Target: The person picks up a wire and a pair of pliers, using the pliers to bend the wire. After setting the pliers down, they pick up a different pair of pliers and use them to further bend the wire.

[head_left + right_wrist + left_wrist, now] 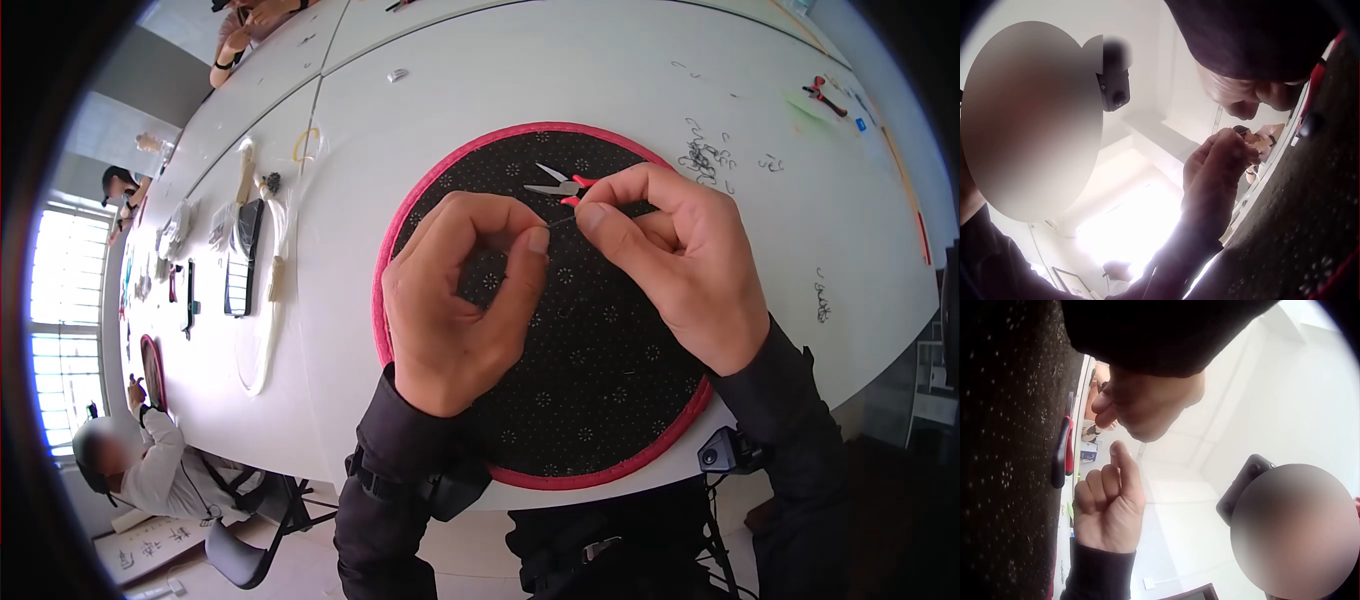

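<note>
Over a round black mat [580, 400] with a red rim, both hands meet at a short, thin dark strand [562, 221] that looks like wire. The left hand [450, 305] pinches one end between thumb and forefinger. At the other end, the right hand [690, 270] pinches it the same way, its other fingers curled in. Just beyond the fingertips lies a pair of pliers [560, 188], jaws apart and pointing left, its red handles partly hidden behind the right hand. In the left wrist view the pliers [1064, 450] lie on the mat below both raised hands.
Dark curly wire bits [708, 158] are scattered beyond the mat's right side, with a smaller cluster [822, 300] farther right. Another pair of pliers [824, 95] lies at the far right. A dark phone-like slab [243, 258] and pale cords [275, 280] lie left. Other people sit around the table.
</note>
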The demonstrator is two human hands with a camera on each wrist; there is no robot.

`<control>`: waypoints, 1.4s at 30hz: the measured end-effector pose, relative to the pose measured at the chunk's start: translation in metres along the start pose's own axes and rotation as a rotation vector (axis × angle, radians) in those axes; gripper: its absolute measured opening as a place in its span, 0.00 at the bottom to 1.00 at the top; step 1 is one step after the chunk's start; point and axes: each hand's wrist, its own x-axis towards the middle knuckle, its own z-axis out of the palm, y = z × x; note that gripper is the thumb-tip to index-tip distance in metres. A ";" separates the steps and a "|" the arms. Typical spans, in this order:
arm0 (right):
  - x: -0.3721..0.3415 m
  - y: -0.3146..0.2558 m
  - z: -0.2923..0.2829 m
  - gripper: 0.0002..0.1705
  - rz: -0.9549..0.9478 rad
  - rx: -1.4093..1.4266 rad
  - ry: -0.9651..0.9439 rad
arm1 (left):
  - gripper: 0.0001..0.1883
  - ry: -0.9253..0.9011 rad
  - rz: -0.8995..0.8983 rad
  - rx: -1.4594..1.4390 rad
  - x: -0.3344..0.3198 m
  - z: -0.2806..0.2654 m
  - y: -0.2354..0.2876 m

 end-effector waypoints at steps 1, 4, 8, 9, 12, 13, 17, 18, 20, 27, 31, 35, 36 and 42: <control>0.000 0.001 0.001 0.09 -0.006 0.005 0.009 | 0.04 0.024 -0.026 -0.036 0.000 0.002 0.001; 0.000 0.003 0.002 0.09 -0.035 0.023 0.033 | 0.05 0.050 -0.067 -0.099 0.000 0.005 0.001; 0.001 0.008 0.002 0.09 -0.115 0.064 0.038 | 0.05 0.034 -0.079 -0.074 0.001 0.003 0.000; 0.002 0.010 0.003 0.09 -0.137 0.078 0.036 | 0.04 0.009 -0.066 -0.050 0.001 0.002 0.000; 0.001 0.010 0.007 0.08 -0.161 0.157 0.034 | 0.04 -0.038 -0.040 0.002 0.000 -0.001 -0.002; 0.001 0.009 0.005 0.07 -0.146 0.123 0.004 | 0.04 -0.034 -0.042 0.006 0.000 -0.001 -0.002; 0.000 0.005 0.001 0.06 -0.084 0.064 -0.074 | 0.04 -0.021 -0.059 -0.010 0.000 -0.001 0.000; 0.001 0.005 0.001 0.05 -0.066 0.069 -0.083 | 0.04 -0.019 -0.066 -0.029 0.000 -0.001 0.000; 0.001 0.006 0.001 0.05 -0.050 0.042 -0.076 | 0.04 -0.017 -0.080 -0.067 -0.001 0.000 0.001; 0.002 0.001 0.004 0.07 -0.042 0.111 -0.035 | 0.06 0.038 -0.122 -0.120 -0.001 0.003 0.003; 0.001 0.003 0.002 0.08 -0.060 0.080 -0.046 | 0.04 -0.016 -0.064 -0.037 -0.001 0.001 0.002; 0.001 0.007 0.001 0.07 -0.083 0.068 -0.064 | 0.04 -0.032 -0.059 -0.001 -0.001 0.000 0.002; 0.000 0.007 0.002 0.07 -0.098 0.075 -0.066 | 0.04 -0.031 -0.062 0.001 -0.001 0.000 0.002; 0.001 0.006 0.001 0.07 -0.074 0.069 -0.077 | 0.06 0.071 -0.056 -0.048 0.001 0.007 0.000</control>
